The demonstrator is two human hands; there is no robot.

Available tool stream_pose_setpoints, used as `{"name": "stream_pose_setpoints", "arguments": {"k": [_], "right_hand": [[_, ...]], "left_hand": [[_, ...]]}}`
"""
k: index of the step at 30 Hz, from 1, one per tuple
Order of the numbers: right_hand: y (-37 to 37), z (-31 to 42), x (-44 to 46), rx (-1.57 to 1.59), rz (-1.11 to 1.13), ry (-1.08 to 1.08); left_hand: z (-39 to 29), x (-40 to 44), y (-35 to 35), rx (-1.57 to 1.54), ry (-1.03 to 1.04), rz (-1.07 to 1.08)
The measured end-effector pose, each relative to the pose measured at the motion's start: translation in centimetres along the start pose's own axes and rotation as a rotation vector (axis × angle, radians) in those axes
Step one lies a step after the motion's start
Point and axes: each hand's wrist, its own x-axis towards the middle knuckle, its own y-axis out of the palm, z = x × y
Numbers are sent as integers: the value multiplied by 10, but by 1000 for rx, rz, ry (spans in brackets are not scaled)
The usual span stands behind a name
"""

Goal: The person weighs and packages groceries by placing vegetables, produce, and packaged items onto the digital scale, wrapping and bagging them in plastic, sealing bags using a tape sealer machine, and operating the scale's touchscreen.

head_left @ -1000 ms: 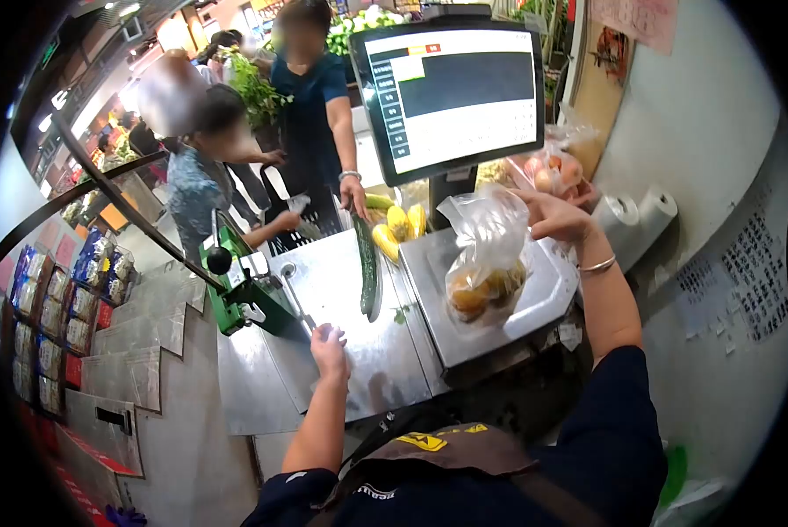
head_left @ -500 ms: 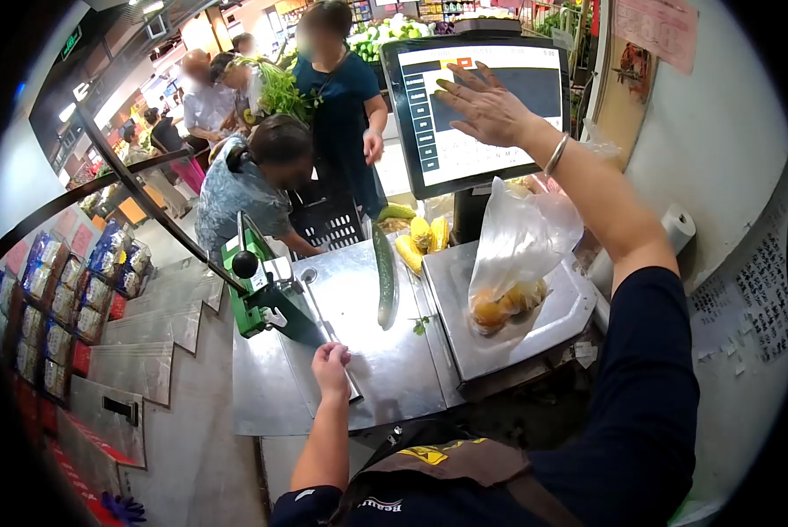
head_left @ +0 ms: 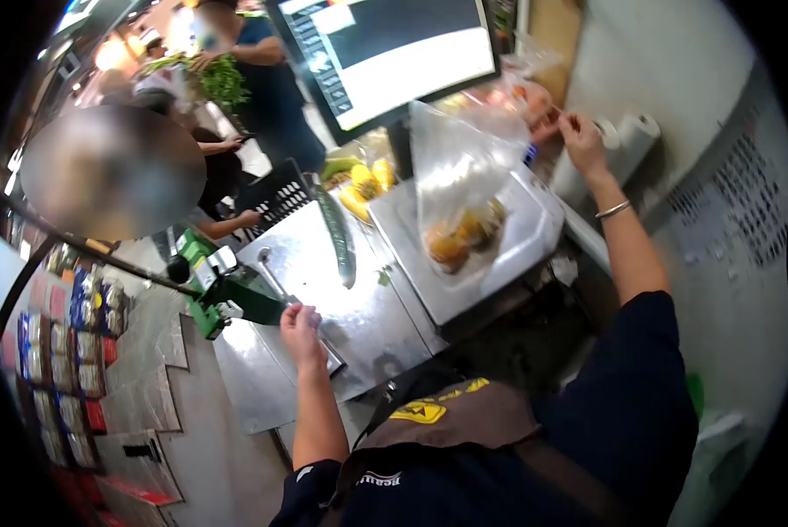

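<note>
My left hand (head_left: 302, 335) is closed, fingertips pressed together, just above the steel counter near a green bag-sealing machine (head_left: 223, 285). Whatever it may hold is too small to see. Over to the right, my right hand (head_left: 584, 145) is pinched beside the monitor's lower right corner; what lies between its fingertips I cannot make out. A clear plastic bag (head_left: 464, 162) with several round orange-yellow fruits (head_left: 448, 250) rests on the weighing scale (head_left: 521, 263), touched by neither hand. On the counter lies a long green cucumber (head_left: 335, 233), with a small leafy sprig (head_left: 383, 277) beside it.
A touchscreen monitor (head_left: 402, 53) stands behind the scale. Yellow corn cobs (head_left: 359, 195) lie at the counter's (head_left: 381, 338) far edge, by a black basket (head_left: 281, 200). White rolls (head_left: 631, 140) stand at right. Other people are across the counter; one hand (head_left: 249, 219) is near the basket.
My right hand has left the touchscreen and moved down and right, its spread fingers now pinched. My left hand stays closed near the sealing machine. The view has turned and shifted.
</note>
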Motion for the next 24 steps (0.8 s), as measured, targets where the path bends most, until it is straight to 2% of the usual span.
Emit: {"name": "stream_pose_setpoints", "arguments": {"k": [3, 4, 6, 7, 12, 20, 24], "right_hand": [[-7, -90, -93, -20, 49, 246], [-12, -96, -118, -37, 106, 422], [-10, -118, -160, -31, 142, 483], [-10, -123, -171, 55, 233, 706], [-13, -124, -190, 186, 458, 513], [-10, -131, -191, 89, 520, 396], [-27, -93, -184, 86, 524, 361]], "left_hand": [[2, 2, 22, 21, -43, 68], [2, 1, 31, 35, -53, 109], [2, -2, 52, 58, -59, 194], [2, -5, 64, 68, -57, 240], [10, -16, 103, 146, -55, 376], [13, -19, 118, 153, -105, 446], [19, -11, 121, 223, -101, 537]]}}
